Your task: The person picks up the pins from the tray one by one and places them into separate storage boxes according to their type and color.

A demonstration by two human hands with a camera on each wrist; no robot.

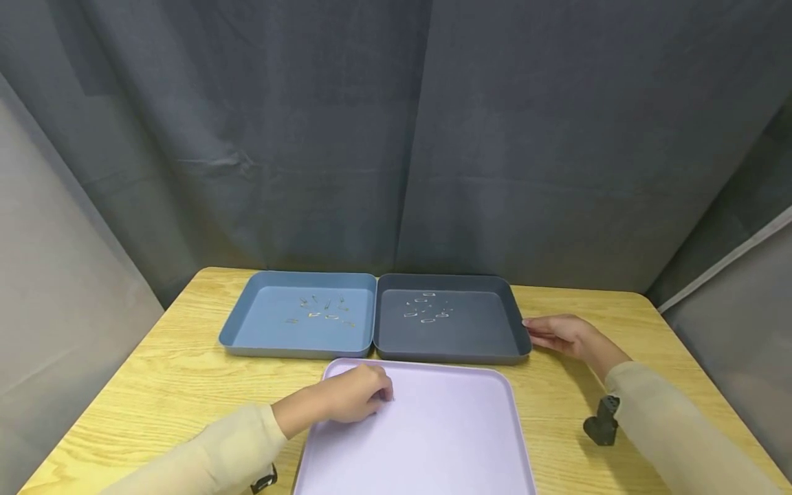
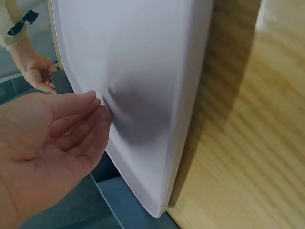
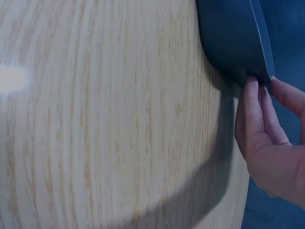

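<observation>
Left hand (image 1: 353, 399): fingertips pressed together on the lilac tray (image 1: 433, 447) floor near its far-left corner; whether they pinch anything cannot be told. Right hand (image 1: 559, 335): fingers straight, together, touching the dark grey tray (image 1: 516, 330) right rim. Blue tray (image 1: 238, 323) adjoins on the left.

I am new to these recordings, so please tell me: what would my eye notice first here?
Three trays on a wooden table: a lilac tray nearest, a blue tray behind it on the left, a dark grey tray on the right, both far ones holding small metal clips. The left hand rests in the lilac tray; the right hand touches the dark grey tray's right edge.
</observation>
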